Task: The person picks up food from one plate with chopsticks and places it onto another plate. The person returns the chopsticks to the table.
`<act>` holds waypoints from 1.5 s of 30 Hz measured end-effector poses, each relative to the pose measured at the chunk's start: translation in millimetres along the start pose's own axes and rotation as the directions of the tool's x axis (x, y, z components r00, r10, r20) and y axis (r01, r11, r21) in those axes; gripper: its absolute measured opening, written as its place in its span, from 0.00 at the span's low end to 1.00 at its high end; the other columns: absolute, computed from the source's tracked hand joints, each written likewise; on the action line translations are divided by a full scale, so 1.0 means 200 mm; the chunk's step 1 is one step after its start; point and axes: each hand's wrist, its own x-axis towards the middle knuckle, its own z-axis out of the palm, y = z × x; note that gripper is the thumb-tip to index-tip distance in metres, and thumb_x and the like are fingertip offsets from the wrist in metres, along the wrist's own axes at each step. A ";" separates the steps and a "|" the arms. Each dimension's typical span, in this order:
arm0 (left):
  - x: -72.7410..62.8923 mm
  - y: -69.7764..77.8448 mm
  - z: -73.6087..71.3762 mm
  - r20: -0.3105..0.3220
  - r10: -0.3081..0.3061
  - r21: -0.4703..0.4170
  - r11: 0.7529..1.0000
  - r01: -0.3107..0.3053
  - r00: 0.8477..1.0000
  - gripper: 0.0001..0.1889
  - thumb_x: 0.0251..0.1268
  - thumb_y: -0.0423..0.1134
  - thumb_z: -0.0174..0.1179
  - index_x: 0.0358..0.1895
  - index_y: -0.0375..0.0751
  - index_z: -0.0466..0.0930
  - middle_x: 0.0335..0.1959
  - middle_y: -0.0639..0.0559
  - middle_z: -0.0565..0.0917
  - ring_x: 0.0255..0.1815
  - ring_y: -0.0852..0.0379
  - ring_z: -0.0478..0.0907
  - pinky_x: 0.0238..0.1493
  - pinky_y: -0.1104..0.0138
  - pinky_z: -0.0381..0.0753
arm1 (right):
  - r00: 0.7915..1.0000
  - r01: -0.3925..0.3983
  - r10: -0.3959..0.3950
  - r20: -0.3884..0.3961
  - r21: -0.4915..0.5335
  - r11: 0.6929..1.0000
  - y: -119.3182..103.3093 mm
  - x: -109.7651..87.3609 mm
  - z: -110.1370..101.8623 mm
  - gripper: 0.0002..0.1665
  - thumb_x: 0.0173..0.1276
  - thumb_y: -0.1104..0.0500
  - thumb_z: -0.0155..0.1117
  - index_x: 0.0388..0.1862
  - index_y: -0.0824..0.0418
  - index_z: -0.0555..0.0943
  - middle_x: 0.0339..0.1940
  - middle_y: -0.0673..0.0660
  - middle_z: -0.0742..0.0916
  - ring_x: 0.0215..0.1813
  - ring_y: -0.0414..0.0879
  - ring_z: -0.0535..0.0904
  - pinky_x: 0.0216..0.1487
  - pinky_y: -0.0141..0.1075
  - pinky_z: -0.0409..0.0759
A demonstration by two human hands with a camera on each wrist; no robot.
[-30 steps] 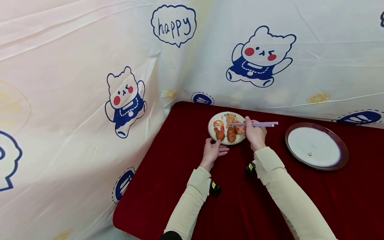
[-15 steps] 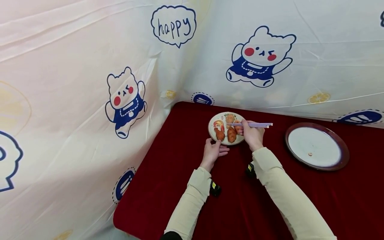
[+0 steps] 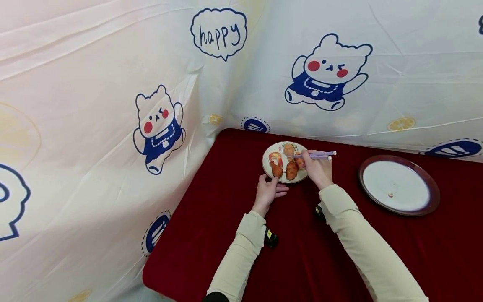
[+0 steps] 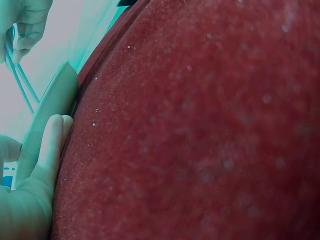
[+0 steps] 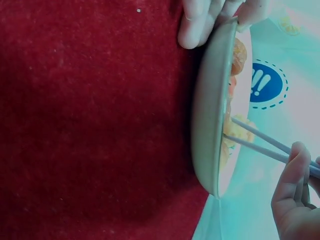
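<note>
A small round plate (image 3: pixel 269 152) with a thin rim holds several pieces of fried-looking food, among them a browned oval piece (image 3: pixel 292 171), a paler piece (image 3: pixel 289 149) and a curved red-and-yellow piece (image 3: pixel 275 157). My left hand (image 3: pixel 266 193) grips the plate's near edge, thumb at the rim and fingers along its underside. Pale purple chopsticks (image 3: pixel 324 154) are held in my right hand (image 3: pixel 318 170), thumb and fingers closed about them. Their tips reach in among the food; the right wrist view shows the two sticks (image 5: pixel 261 135) slightly apart at the pieces.
To the right lies a larger oval plate (image 3: pixel 434 193) with a brown rim and a small crumb (image 3: pixel 390 195) on it. A dark red cloth (image 3: pixel 211 218) covers the table. Printed white sheets (image 3: pixel 234 84) hang close behind and on the left.
My right hand has shifted a little left with the chopsticks, and their back ends have spread slightly apart. My left hand and the plate have stayed in place.
</note>
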 end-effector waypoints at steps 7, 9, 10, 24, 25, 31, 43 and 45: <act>0.00 0.00 0.00 0.000 0.001 0.006 1.000 -0.001 1.000 0.30 0.75 0.42 0.48 0.73 0.38 0.47 0.42 0.37 0.85 0.39 0.48 0.87 0.41 0.63 0.89 | 0.999 0.000 -0.001 -0.037 -0.023 1.000 0.02 0.01 0.03 0.29 0.75 0.42 0.46 0.43 0.61 0.86 0.32 0.65 0.88 0.26 0.46 0.78 0.24 0.33 0.73; 0.00 0.00 0.00 -0.002 0.000 0.005 1.000 0.000 1.000 0.30 0.75 0.42 0.48 0.73 0.38 0.47 0.42 0.37 0.85 0.39 0.48 0.87 0.41 0.62 0.89 | 0.999 0.000 0.000 -0.032 -0.022 1.000 0.02 0.01 0.03 0.29 0.74 0.42 0.46 0.44 0.61 0.87 0.32 0.65 0.88 0.26 0.46 0.76 0.24 0.34 0.73; 0.00 0.00 0.01 -0.001 -0.002 0.006 1.000 0.002 1.000 0.30 0.76 0.42 0.48 0.73 0.38 0.47 0.42 0.37 0.85 0.39 0.48 0.87 0.41 0.62 0.89 | 1.000 0.003 -0.004 -0.030 -0.020 1.000 0.03 0.01 0.03 0.28 0.74 0.43 0.47 0.46 0.61 0.87 0.33 0.64 0.88 0.26 0.46 0.76 0.24 0.33 0.73; -0.01 0.01 0.00 -0.013 -0.016 0.018 1.000 0.016 1.000 0.31 0.76 0.42 0.47 0.74 0.39 0.44 0.42 0.37 0.85 0.40 0.48 0.87 0.40 0.63 0.89 | 0.989 0.131 -0.133 0.058 0.030 0.991 0.05 -0.01 0.03 0.24 0.75 0.48 0.50 0.49 0.65 0.85 0.36 0.66 0.89 0.37 0.59 0.85 0.26 0.25 0.76; -0.01 0.01 0.00 -0.013 -0.015 0.016 1.000 0.015 1.000 0.31 0.76 0.42 0.47 0.74 0.39 0.44 0.42 0.37 0.85 0.40 0.48 0.87 0.40 0.63 0.89 | 0.986 0.162 -0.163 0.047 0.022 0.987 0.06 -0.02 0.03 0.24 0.75 0.49 0.51 0.49 0.66 0.85 0.35 0.66 0.88 0.35 0.58 0.84 0.26 0.25 0.76; -0.01 0.01 0.00 -0.008 -0.003 0.007 1.000 0.003 1.000 0.29 0.76 0.42 0.48 0.72 0.39 0.48 0.42 0.37 0.85 0.39 0.48 0.87 0.40 0.63 0.89 | 0.939 0.340 -0.343 -0.029 -0.066 0.938 0.08 -0.03 0.03 0.17 0.73 0.56 0.56 0.48 0.64 0.86 0.27 0.62 0.87 0.25 0.47 0.80 0.22 0.24 0.74; 0.01 0.00 0.00 0.000 -0.004 0.016 1.000 0.004 1.000 0.29 0.76 0.42 0.47 0.72 0.39 0.48 0.42 0.38 0.85 0.39 0.48 0.87 0.40 0.63 0.89 | 0.904 0.415 -0.420 -0.081 -0.074 0.907 0.10 -0.04 0.04 0.14 0.71 0.60 0.59 0.48 0.66 0.86 0.29 0.63 0.86 0.26 0.49 0.79 0.22 0.22 0.72; 0.01 0.00 0.00 0.001 -0.005 0.018 1.000 0.005 1.000 0.30 0.76 0.43 0.47 0.73 0.39 0.47 0.42 0.38 0.85 0.40 0.48 0.87 0.41 0.63 0.89 | 0.898 0.427 -0.431 -0.090 -0.064 0.902 0.11 -0.04 0.04 0.14 0.70 0.61 0.59 0.47 0.67 0.86 0.28 0.63 0.86 0.26 0.49 0.79 0.21 0.21 0.72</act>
